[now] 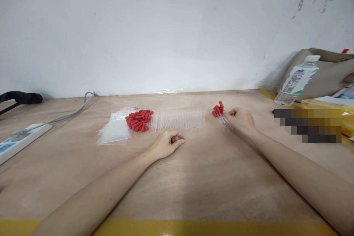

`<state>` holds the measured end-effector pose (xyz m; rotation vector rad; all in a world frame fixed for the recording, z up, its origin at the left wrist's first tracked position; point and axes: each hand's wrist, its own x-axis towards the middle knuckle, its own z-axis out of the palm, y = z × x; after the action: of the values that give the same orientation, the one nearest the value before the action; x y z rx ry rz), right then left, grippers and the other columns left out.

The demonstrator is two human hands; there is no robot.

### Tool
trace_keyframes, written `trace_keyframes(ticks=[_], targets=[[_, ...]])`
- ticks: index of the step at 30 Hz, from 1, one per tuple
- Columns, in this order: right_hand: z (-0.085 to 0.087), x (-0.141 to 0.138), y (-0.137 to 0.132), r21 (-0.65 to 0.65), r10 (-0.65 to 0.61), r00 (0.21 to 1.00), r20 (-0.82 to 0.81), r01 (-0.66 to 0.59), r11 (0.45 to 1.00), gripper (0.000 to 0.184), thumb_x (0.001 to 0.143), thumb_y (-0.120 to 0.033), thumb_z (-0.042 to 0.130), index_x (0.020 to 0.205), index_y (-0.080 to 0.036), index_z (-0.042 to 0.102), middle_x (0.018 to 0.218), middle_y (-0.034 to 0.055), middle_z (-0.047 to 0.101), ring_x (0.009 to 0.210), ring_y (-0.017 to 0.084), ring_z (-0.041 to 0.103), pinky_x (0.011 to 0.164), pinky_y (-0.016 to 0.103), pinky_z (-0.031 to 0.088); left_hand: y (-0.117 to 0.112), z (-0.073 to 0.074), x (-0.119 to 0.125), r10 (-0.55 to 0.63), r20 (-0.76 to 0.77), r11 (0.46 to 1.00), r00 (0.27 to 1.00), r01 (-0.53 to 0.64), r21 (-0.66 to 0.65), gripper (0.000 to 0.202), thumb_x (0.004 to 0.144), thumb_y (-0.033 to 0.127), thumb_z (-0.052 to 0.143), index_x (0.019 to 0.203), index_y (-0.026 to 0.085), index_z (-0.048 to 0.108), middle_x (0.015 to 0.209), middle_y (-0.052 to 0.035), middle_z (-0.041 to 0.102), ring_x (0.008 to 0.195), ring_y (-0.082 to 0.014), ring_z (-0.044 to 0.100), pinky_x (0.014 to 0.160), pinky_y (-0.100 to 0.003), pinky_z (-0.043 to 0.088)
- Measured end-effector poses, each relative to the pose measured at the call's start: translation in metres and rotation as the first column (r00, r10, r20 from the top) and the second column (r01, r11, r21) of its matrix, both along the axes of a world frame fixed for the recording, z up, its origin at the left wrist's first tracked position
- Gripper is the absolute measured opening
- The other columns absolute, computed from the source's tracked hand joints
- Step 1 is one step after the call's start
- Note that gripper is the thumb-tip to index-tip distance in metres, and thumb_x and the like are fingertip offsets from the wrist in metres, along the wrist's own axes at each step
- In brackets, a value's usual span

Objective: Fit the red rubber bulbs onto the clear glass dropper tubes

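Note:
My left hand [169, 143] rests on the wooden table with its fingers loosely curled; nothing shows in them. Just beyond it lies a row of clear, thin glass dropper tubes [179, 120], side by side. At the left end of that row is a pile of red rubber dropper bulbs [138, 121]. To the right, my right hand [239, 120] pinches at a small group of droppers with red bulbs [218, 110], their clear tubes slanting toward me. Its fingertips seem closed on one dropper, partly hidden by the hand.
Clear plastic bags [114, 131] lie left of the red pile. A power strip [24, 140] with a grey cable sits at far left. On the right stand a water bottle [297, 81], a grey-beige bag [329, 73] and a yellow package [318, 105]. A white wall [166, 33] bounds the back.

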<state>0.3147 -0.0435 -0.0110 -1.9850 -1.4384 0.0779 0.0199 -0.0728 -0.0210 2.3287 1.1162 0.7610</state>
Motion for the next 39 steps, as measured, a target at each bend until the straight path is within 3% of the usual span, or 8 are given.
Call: trace_keyframes(ticks=[8,15,20,24,31,35,39], targets=[[-0.007,-0.003,0.003,-0.092,-0.042,0.997,0.066,0.048,0.995,0.033,0.072,-0.048,0.047,0.068,-0.018,0.062,0.070,0.0094,0.061,0.067,0.023,0.055,0.054,0.030,0.031,-0.001,0.001,0.001,0.011,-0.008,1.000,1.000,-0.012,-0.022,0.018,0.077,0.029,0.055,0.082,0.015,0.065,0.065,-0.0002,0.054,0.057,-0.0097,0.047,0.052,-0.021,0.038],[-0.006,-0.003,0.002,-0.080,-0.052,0.993,0.104,0.061,0.995,0.036,0.070,-0.054,0.049,0.071,-0.020,0.061,0.072,0.0076,0.062,0.068,0.022,0.055,0.054,0.029,0.033,-0.001,0.001,0.001,0.011,0.000,1.000,1.000,-0.011,-0.017,0.017,0.076,0.029,0.055,0.081,0.016,0.065,0.064,0.0001,0.054,0.056,-0.0096,0.047,0.052,-0.021,0.038],[-0.007,-0.024,-0.007,0.015,0.059,0.978,0.201,-0.064,0.998,0.029,0.073,-0.047,0.047,0.069,-0.022,0.061,0.073,0.0032,0.062,0.069,0.020,0.056,0.055,0.028,0.034,-0.001,0.001,0.001,0.002,-0.005,1.000,1.000,-0.002,-0.006,0.017,0.077,0.029,0.055,0.081,0.016,0.065,0.065,0.0000,0.055,0.057,-0.0098,0.048,0.053,-0.021,0.038],[-0.004,-0.047,0.001,-0.041,0.163,0.945,0.283,-0.157,0.987,0.027,0.075,-0.040,0.045,0.070,-0.020,0.062,0.072,0.0056,0.064,0.070,0.022,0.058,0.056,0.029,0.036,-0.001,0.001,0.001,0.007,-0.030,1.000,1.000,-0.007,-0.001,0.017,0.077,0.028,0.054,0.081,0.015,0.064,0.066,-0.0004,0.055,0.058,-0.0102,0.048,0.054,-0.021,0.038],[0.009,-0.070,0.040,-0.330,0.143,0.933,0.331,-0.028,0.944,0.023,0.071,-0.027,0.051,0.080,-0.013,0.067,0.082,0.0167,0.065,0.078,0.027,0.061,0.059,0.032,0.041,0.000,-0.001,0.000,-0.022,-0.017,0.999,1.000,0.022,0.028,0.015,0.078,0.026,0.054,0.081,0.016,0.064,0.066,0.0000,0.054,0.059,-0.0099,0.048,0.055,-0.021,0.038],[0.007,-0.076,0.050,-0.347,0.133,0.933,0.334,-0.009,0.938,0.020,0.069,-0.022,0.054,0.079,-0.012,0.067,0.078,0.0176,0.065,0.076,0.026,0.061,0.059,0.031,0.042,-0.002,-0.002,0.000,-0.024,-0.014,0.998,1.000,0.024,0.054,0.014,0.078,0.025,0.053,0.082,0.015,0.063,0.068,-0.0007,0.055,0.061,-0.0105,0.049,0.056,-0.021,0.039],[0.005,-0.084,0.043,-0.293,0.116,0.925,0.363,-0.005,0.956,0.022,0.073,-0.019,0.048,0.082,-0.008,0.065,0.081,0.0196,0.064,0.079,0.028,0.060,0.061,0.033,0.040,-0.003,-0.003,0.000,0.036,-0.018,0.988,0.999,-0.033,0.153,0.014,0.079,0.026,0.053,0.076,0.016,0.061,0.069,-0.0010,0.056,0.064,-0.0119,0.051,0.060,-0.023,0.040]])
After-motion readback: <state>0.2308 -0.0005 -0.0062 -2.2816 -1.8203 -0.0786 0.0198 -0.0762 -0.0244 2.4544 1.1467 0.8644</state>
